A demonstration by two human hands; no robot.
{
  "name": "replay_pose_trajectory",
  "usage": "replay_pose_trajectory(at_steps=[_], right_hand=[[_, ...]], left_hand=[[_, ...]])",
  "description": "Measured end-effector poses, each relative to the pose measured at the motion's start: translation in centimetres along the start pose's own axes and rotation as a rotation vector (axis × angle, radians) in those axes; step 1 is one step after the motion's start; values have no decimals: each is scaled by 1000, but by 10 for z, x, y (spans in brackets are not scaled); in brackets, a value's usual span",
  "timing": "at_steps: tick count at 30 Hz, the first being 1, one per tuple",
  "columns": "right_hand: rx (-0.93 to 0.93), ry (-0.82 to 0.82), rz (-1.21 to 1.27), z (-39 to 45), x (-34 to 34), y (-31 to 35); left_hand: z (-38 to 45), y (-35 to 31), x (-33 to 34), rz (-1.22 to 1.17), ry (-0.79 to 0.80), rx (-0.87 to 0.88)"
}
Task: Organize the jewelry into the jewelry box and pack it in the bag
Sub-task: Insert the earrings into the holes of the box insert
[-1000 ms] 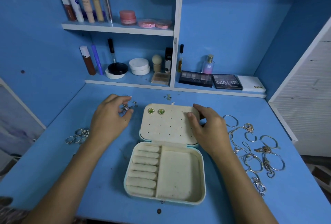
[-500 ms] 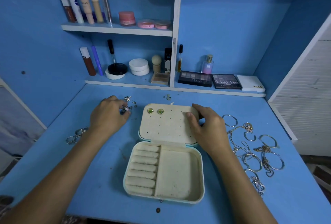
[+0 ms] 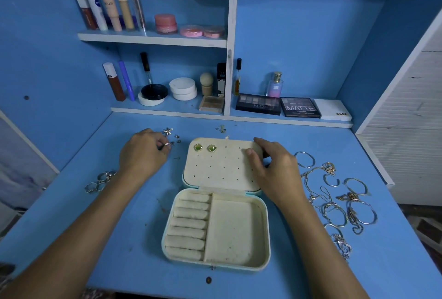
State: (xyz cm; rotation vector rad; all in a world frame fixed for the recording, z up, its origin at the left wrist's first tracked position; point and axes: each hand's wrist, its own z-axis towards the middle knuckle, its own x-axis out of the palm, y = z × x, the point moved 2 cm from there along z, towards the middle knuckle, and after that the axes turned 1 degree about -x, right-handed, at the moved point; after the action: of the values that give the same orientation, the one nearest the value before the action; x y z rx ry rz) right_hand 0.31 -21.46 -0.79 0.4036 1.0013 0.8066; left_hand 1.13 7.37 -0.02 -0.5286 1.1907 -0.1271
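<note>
Two green earrings (image 3: 205,148) sit side by side in the top left holes of the jewelry box lid (image 3: 221,164), which lies flat on the blue bench (image 3: 119,239) with the box (image 3: 216,229) open toward us. The box's lower half has a row of padded ring rolls (image 3: 190,222) on its left and a bare compartment (image 3: 233,229) on its right.

Our right hand (image 3: 275,167) rests on the lid's far right corner, thumb on the perforated panel and fingers curled over the edge, so that grip holds the lid. Our left hand (image 3: 142,155) is down on the bench to the left of the box, fingertips bunched narrow around a small silver earring (image 3: 168,145); we see it pinched at the fingertips. More small studs (image 3: 171,134) lie scattered just beyond that hand.

Near our left wrist a cluster of rings (image 3: 100,180) lies on the bench. To the right of the box, bracelets and chains (image 3: 334,203) spread in a loose pile.

Behind the bench, shelves (image 3: 153,39) carry makeup: tubes, pink jars, compacts, a perfume bottle (image 3: 275,85) and eyeshadow palettes (image 3: 278,106).
</note>
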Motion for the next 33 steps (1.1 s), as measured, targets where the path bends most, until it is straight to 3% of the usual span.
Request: replay_pose_trajectory(at_steps=[12,21,29,33], right_hand=[[7,-2,9,0,0,-1],[14,-1,10,1,1,-2],[9,4,5,1,1,-2],[-5,-13,6,1,2,-2]], left_hand=[[-2,-5,-7,-73,-75,46],[-6,-25,-18,-323,-130,72],[-22,-53,-27,-402,-132,248],[-31,-67,-30,-542,-38,253]])
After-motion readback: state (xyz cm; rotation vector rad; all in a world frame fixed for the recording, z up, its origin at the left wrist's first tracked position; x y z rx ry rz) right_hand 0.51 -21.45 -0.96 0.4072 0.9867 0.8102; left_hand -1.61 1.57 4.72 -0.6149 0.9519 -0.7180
